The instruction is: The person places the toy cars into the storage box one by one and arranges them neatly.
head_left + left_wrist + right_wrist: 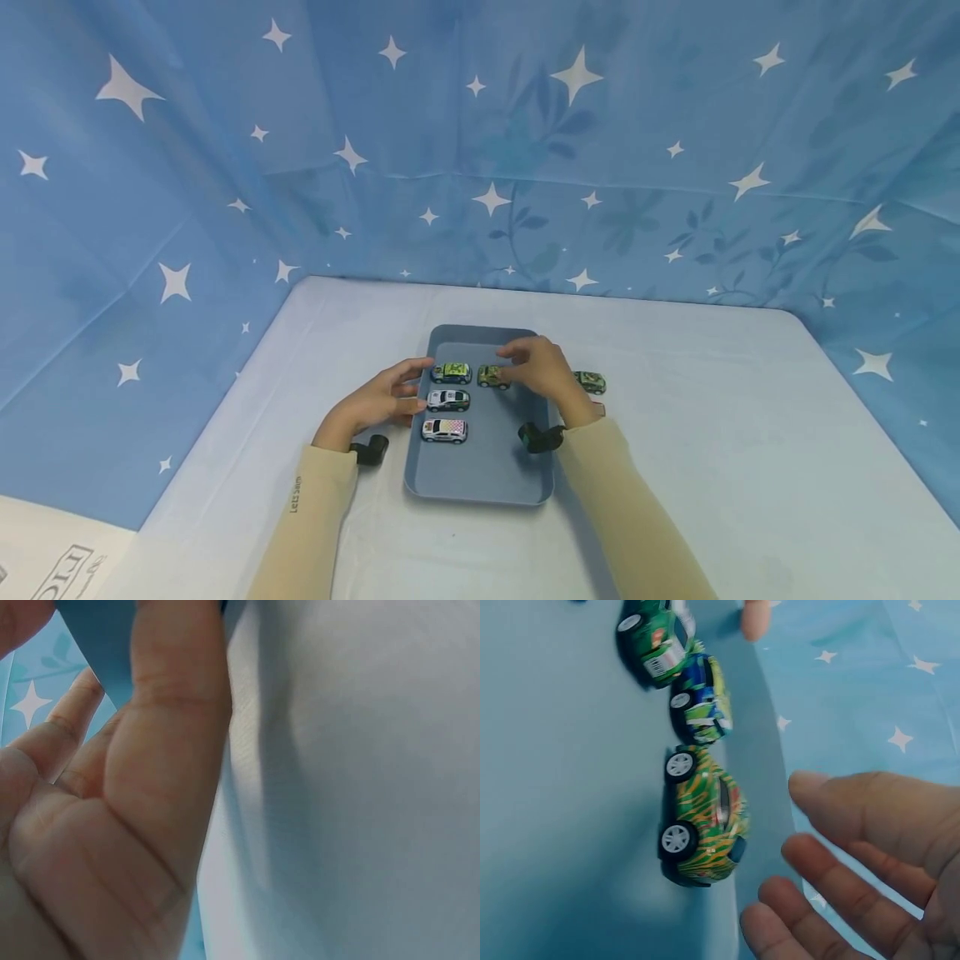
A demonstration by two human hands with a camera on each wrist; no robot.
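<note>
A grey-blue tray [480, 487] holds several toy cars. My left hand [378, 398] is at its left rim, fingers spread and lightly bent, the thumb close by the white-and-black toy car [448, 401]. Over the tray's far right part is my right hand [536, 367], its fingers loosely bent. Just left of its fingertips stands a green-and-orange striped toy car [705, 817]; a gap shows between them in the right wrist view. The yellow-green toy car [452, 372] and the pink-and-white toy car [445, 431] complete a column along the left side.
Right of the tray, a green camouflage toy car [590, 382] stands on the white table [712, 450]. Another toy car [598, 409] is mostly hidden behind the right wrist. A blue curtain [637, 167] with white stars hangs behind the table.
</note>
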